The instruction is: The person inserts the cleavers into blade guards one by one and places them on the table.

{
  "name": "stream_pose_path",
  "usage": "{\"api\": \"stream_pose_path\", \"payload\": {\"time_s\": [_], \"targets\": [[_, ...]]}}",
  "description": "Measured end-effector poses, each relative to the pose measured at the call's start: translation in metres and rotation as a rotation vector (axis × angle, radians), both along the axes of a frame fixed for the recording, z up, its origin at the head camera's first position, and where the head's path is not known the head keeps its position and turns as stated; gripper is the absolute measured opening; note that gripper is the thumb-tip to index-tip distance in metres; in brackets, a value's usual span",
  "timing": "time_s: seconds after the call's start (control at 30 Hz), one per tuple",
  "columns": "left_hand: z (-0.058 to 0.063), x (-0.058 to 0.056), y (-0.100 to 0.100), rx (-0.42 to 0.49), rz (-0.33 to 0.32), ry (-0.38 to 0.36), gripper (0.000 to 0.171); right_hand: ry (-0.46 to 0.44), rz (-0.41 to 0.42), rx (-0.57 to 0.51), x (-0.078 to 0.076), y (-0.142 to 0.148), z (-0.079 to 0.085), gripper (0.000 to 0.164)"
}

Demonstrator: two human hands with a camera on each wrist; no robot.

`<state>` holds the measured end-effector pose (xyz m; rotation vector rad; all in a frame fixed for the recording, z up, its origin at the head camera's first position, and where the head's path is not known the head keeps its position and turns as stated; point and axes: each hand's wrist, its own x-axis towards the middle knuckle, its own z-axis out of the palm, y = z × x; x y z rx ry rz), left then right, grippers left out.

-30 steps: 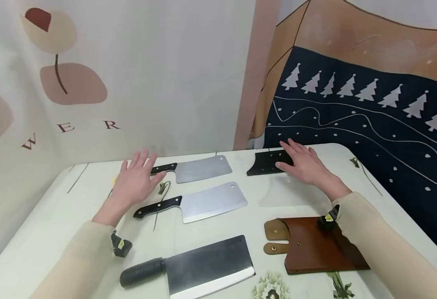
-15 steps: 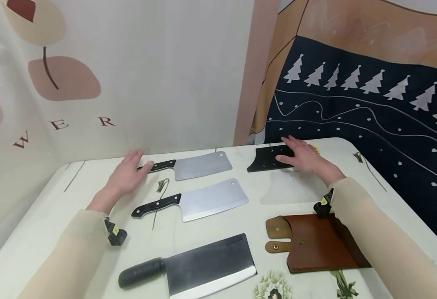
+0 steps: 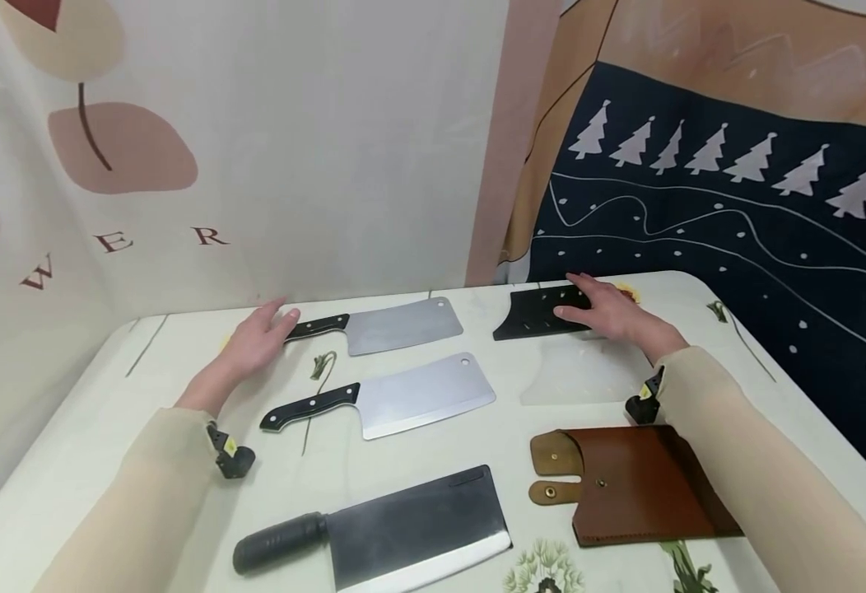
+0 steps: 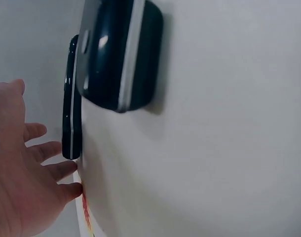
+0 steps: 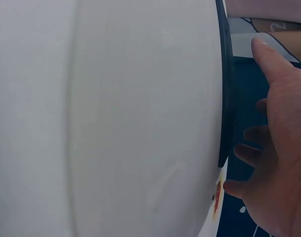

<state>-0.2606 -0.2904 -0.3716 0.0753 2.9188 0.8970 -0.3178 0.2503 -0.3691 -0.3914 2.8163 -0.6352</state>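
At the far side of the table lies a cleaver with a riveted black handle. My left hand is at the end of that handle, thumb apart from the fingers. In the left wrist view, its fingertips come right beside the handle without curling round it. My right hand is over the right part of a black blade sheath, hiding that end. The right wrist view shows its loosely bent fingers by the sheath's edge, thumb spread away. Nearer lies a translucent white blade sheath.
A second riveted cleaver lies in the middle of the table. Closer to me is a larger dark-bladed cleaver with a round black handle. A brown leather sheath lies under my right forearm. A curtain hangs behind the table.
My left hand has come down from above the table to the far cleaver's handle, its spread fingers drawing together. My right hand has lowered slightly over the black sheath. The view has shifted a little.
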Motion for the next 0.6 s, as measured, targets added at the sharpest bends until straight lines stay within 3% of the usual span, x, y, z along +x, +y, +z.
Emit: {"api": "stream_pose_path", "payload": {"time_s": [0.33,0.6], "targets": [[-0.0019,-0.0014,0.002,-0.004,-0.016,-0.015,0.078,-0.04,0.005,-0.019,-0.004,-0.0013,-0.0055,0.092],[-0.0041,-0.0008,0.0044,-0.013,-0.051,-0.028,0.077,-0.035,0.028,0.054,-0.0063,-0.0024,-0.0082,0.093]]}}
